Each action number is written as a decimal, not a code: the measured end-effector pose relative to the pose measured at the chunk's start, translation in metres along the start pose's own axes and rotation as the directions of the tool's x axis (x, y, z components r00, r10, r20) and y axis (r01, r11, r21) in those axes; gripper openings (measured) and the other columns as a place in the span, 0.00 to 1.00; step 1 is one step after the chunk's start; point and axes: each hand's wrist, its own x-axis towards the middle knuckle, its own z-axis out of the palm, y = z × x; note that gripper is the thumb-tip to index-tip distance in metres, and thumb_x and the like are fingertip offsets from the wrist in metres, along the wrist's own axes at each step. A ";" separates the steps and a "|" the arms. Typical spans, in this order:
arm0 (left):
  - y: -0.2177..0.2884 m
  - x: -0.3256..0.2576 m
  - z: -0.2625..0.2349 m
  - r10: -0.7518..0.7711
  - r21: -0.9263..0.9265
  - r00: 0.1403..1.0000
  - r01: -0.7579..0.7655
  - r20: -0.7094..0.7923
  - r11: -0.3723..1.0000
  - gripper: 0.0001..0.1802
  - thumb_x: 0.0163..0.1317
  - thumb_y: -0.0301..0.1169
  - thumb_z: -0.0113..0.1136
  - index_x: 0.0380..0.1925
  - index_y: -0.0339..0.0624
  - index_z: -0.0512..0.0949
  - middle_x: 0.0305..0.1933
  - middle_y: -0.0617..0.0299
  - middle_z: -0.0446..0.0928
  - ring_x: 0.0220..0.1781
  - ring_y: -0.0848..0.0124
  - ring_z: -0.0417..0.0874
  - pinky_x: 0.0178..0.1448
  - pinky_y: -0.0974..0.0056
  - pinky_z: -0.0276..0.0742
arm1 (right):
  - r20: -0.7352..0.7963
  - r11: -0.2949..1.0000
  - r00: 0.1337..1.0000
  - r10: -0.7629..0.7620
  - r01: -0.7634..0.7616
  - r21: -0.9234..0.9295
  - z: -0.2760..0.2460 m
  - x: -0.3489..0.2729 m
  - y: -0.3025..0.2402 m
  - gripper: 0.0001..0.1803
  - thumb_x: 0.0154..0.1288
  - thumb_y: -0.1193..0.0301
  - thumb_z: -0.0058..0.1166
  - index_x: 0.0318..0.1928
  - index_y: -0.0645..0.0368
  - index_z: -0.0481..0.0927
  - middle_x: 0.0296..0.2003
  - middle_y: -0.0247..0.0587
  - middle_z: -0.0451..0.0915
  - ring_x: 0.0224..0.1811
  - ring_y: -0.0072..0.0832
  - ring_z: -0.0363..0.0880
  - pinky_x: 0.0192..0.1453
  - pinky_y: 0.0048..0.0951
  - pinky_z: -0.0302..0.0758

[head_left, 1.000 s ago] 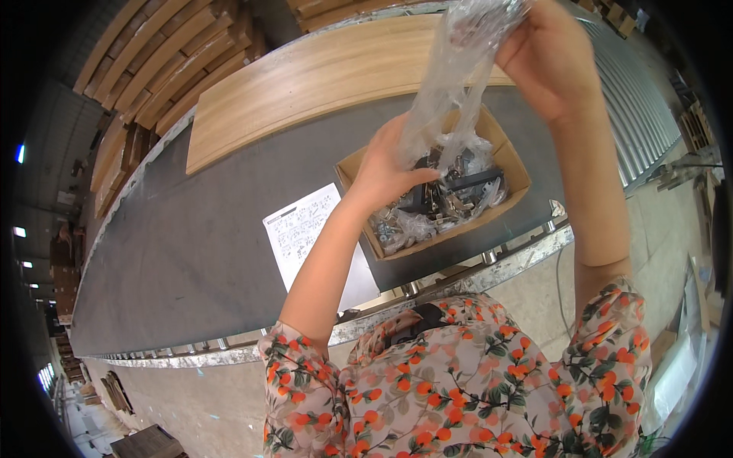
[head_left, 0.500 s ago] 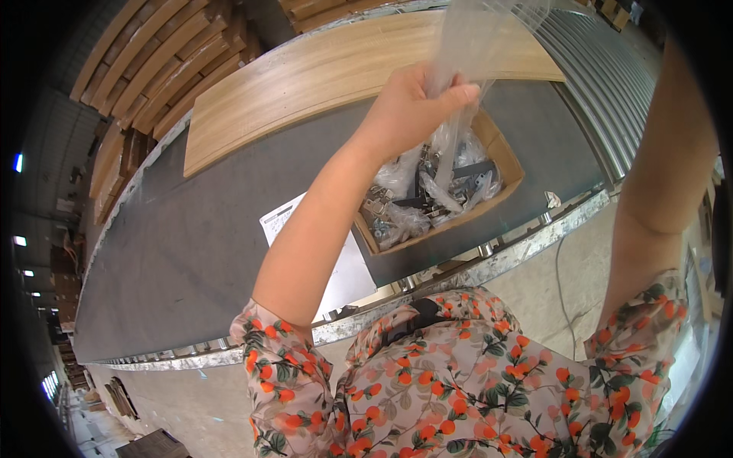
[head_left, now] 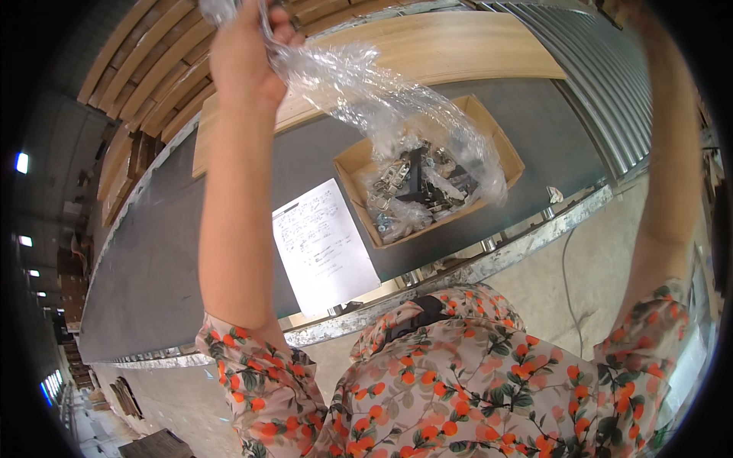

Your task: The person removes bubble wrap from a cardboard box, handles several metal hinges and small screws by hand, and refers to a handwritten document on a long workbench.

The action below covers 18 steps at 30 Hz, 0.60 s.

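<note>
My left hand (head_left: 248, 57) is raised at the upper left, its fingers closed round a bunched end of clear plastic film (head_left: 366, 91). The film stretches down to the right, over an open cardboard box (head_left: 353, 182), and hangs past the box's right side. Inside the box lie metal hardware pieces (head_left: 397, 179), dark parts and small clear bags; the film hides some of them. My right arm reaches up along the right side. Only a dim part of my right hand (head_left: 632, 14) shows at the top right rim, and its fingers cannot be made out.
A sheet of paper (head_left: 324, 244) with writing lies left of the box on the dark table (head_left: 168, 259). Behind is a wood-grain board (head_left: 458, 46). Metal rollers (head_left: 580, 84) run at the right. Stacked boards (head_left: 153, 61) stand at the far left. A crumpled scrap (head_left: 555, 195) sits near the front edge.
My left hand has moved up and left from above the box, drawing the plastic film out with it. More of the paper and the box's contents now shows. My right arm remains raised.
</note>
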 end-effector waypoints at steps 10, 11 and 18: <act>-0.105 -0.077 -0.016 -0.246 -0.203 0.732 0.149 -0.636 0.968 0.17 0.67 0.32 0.42 0.51 0.33 0.61 0.44 0.48 0.72 0.40 0.54 0.78 0.43 0.52 0.77 | 0.523 0.906 0.764 0.379 -0.420 -0.043 0.248 -0.171 0.124 0.43 0.50 0.47 0.61 0.62 0.56 0.63 0.51 0.57 0.73 0.53 0.43 0.73 0.56 0.36 0.70; -0.107 -0.080 -0.018 -0.242 -0.200 0.726 0.146 -0.644 0.969 0.17 0.67 0.32 0.42 0.51 0.33 0.61 0.44 0.48 0.72 0.40 0.54 0.78 0.43 0.53 0.77 | 0.460 0.934 0.814 0.354 -0.285 -0.214 0.262 -0.173 0.119 0.40 0.52 0.48 0.60 0.60 0.57 0.65 0.48 0.58 0.74 0.53 0.45 0.73 0.55 0.36 0.71; -0.097 -0.085 -0.032 -0.205 -0.126 0.771 0.162 -0.602 0.979 0.10 0.61 0.31 0.57 0.37 0.36 0.71 0.29 0.57 0.73 0.32 0.63 0.78 0.38 0.59 0.78 | 0.485 0.828 0.677 0.553 -0.513 -0.227 0.214 -0.138 0.110 0.15 0.58 0.65 0.54 0.39 0.65 0.79 0.28 0.43 0.80 0.32 0.31 0.79 0.36 0.32 0.74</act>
